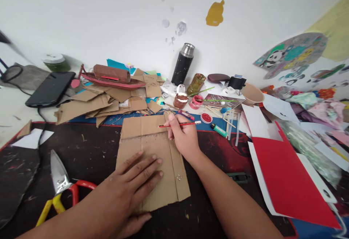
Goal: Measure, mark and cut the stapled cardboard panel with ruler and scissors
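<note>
A piece of brown cardboard with fold lines lies flat on the dark table mat. My left hand rests on its lower left part, fingers spread and palm down. Over the upper right part of the cardboard, my right hand is closed round a red and black pencil. The pencil lies almost level, its tip pointing left above the sheet and its pale end sticking out to the right. Small pale marks show on the cardboard near its lower right edge.
Left of the cardboard lie large scissors. Behind are cardboard scraps, a red-brown model boat, a black flask and open paint pots. A green glue stick and red paper lie to the right.
</note>
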